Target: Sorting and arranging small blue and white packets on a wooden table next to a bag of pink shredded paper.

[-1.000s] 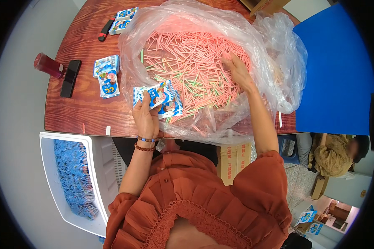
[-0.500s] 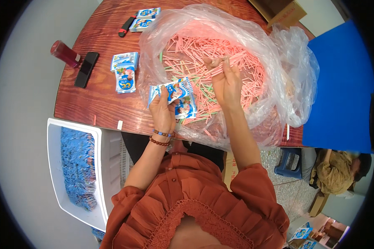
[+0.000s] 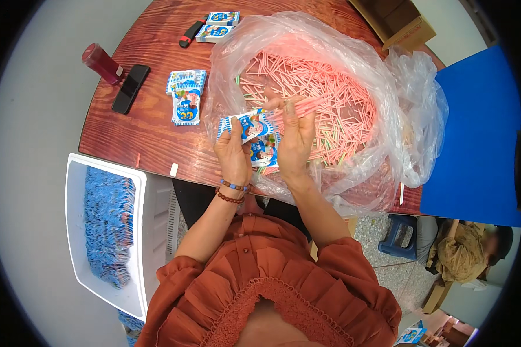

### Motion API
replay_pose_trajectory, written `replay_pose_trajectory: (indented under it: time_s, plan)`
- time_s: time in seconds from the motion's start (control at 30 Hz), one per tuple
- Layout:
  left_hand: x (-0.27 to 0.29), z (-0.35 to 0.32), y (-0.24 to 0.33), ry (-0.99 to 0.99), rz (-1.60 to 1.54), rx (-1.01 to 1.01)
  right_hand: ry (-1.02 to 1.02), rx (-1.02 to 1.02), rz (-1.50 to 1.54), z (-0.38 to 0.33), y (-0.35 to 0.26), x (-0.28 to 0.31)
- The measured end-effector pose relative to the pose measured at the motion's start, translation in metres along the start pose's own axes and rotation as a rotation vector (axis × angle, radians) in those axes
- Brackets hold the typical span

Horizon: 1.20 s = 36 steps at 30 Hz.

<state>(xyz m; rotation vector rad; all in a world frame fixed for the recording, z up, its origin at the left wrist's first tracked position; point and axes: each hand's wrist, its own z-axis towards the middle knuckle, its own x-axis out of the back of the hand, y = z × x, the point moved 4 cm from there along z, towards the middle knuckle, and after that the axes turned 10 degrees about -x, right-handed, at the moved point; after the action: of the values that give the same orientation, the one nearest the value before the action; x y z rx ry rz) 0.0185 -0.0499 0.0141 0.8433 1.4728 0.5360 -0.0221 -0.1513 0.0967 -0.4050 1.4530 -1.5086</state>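
1. The left hand grips small blue-and-white paper packets, at 6 o'clock of the clear plastic bag.
2. The right hand pinches thin pink sticks.
3. This looks like the filling step; next, the sticks need sliding straight into a packet's open mouth.

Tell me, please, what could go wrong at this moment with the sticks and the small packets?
1. The right hand pinches a bunch of pink sticks only at one end; some may slip back into the clear bag.
2. The left hand holds several blue packets fanned loosely; one could drop.
3. The bag bulges over the table edge, so sticks might spill to the floor.
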Motion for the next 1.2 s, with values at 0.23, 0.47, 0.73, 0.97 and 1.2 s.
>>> replay_pose_trajectory:
  time_s: [0.23, 0.47, 0.73, 0.97, 1.2]
  plan:
    - [-0.005, -0.004, -0.007, 0.007, -0.082, -0.014, 0.097, -0.061, 0.018, -0.008, 0.024, -0.006]
    - [-0.008, 0.0, -0.012, -0.03, -0.3, 0.033, 0.051, -0.046, -0.115, -0.008, 0.021, -0.005]
    - [-0.011, 0.005, -0.014, -0.012, -0.441, 0.163, -0.035, -0.017, -0.223, 0.003, 0.009, -0.007]
    - [-0.027, 0.012, -0.028, -0.037, -0.5, 0.234, -0.033, -0.087, 0.25, 0.024, 0.018, 0.016]
    - [-0.038, 0.018, -0.052, -0.036, -0.619, 0.316, 0.095, -0.025, 0.16, 0.033, 0.006, 0.05]
